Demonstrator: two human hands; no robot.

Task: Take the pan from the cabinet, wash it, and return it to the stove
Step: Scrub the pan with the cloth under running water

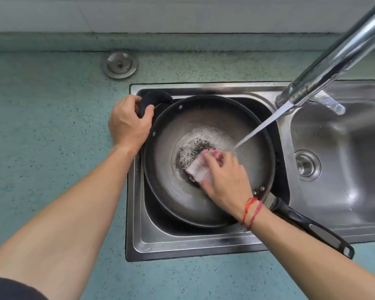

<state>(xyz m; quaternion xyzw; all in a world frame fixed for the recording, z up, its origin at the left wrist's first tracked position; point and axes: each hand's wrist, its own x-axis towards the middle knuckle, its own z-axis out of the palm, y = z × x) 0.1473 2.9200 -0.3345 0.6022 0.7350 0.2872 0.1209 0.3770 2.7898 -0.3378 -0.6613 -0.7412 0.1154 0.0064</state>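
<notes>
A dark round pan [182, 198] lies in the left basin of a steel double sink [139, 241]. Its long black handle [312, 228] sticks out to the lower right over the divider. My left hand [128, 122] grips the small black helper handle [154, 98] at the pan's upper left rim. My right hand [225, 180] presses a white cloth with pink edging [198, 167] onto the pan's bottom. Water [260, 128] streams from the chrome faucet [338, 53] into the pan beside the cloth, and foam or grit [195, 146] covers the pan's centre.
The right basin [342, 135] holds only its drain strainer [307, 165]. A metal sink plug [119, 64] lies on the blue-green speckled counter [52, 126] behind the sink. A red string bracelet [252, 210] circles my right wrist.
</notes>
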